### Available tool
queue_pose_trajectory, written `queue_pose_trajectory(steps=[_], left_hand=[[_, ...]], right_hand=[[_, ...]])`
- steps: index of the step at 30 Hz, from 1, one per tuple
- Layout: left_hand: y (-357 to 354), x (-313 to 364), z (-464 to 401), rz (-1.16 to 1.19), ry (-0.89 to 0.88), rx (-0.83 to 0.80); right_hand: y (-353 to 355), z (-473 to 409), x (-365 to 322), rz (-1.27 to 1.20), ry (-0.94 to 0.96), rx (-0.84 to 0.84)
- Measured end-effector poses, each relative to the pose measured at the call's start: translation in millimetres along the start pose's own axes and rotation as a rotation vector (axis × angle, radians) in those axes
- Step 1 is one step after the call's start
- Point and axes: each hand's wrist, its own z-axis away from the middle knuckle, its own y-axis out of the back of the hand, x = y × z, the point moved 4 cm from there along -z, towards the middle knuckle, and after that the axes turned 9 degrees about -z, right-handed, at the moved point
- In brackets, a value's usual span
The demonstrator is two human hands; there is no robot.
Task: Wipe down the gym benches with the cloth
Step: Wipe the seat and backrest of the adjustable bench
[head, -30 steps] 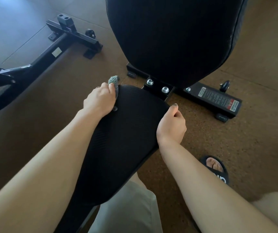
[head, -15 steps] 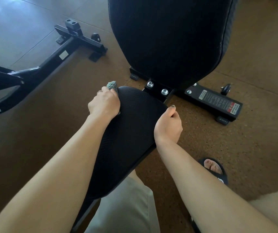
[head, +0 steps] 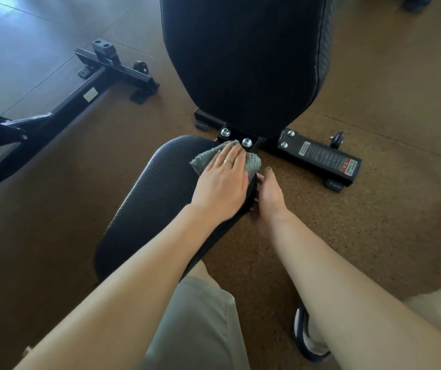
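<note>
Cloth (head: 252, 162): grey, nubbly, looking soft and light; lying at the far right corner of the seat (head: 158, 198), spilling a little over the edge. It is likely bunching easily, so a flat palm on top seems the best hold.

Left hand (head: 223, 180): lying flat on the cloth, fingers straight and close together, ring showing, pressing the cloth onto the seat.

Right hand (head: 268, 190): sitting against the seat's right edge, thumb up along the side; the other fingers are tucking under the pad and I cannot tell how they are lying.

Seat: black ribbed padding, firm-looking with some give, probably a bit slick to wipe.

Backrest (head: 243, 62): black pad rising just beyond the seat, upright or steeply tilted.

Bolts (head: 246, 142): shiny heads on the bracket, one touching the cloth's far edge; the weave is likely catching there.

Base bar (head: 318, 158): on the floor to the right, carrying a warning label.

Second frame (head: 86, 94): black, off to the left, well apart.

Sandal (head: 306, 340): under the right arm, on brown flooring.
</note>
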Motion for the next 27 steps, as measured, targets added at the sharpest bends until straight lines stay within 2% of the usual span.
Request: queue_pose_trajectory(steps=[2,6,13,17,21,27], left_hand=[[-2,12,21,-0.008,-0.079,-0.018],[-7,24,61,-0.199,-0.216,0.002],[7,1,127,-0.272,-0.253,0.035],[6,-17,161,-0.333,-0.292,0.035],[4,-2,130,-0.252,-0.210,0.083],[-13,32,50,-0.246,-0.124,-0.017]], right_hand=[[8,4,0,-0.064,-0.038,-0.033],[18,12,0,-0.130,-0.046,-0.036],[9,32,8,0.101,0.006,-0.092],[1,35,11,0.119,0.010,-0.082],[3,31,12,0.100,-0.027,-0.106],[20,28,9,-0.039,-0.063,-0.082]])
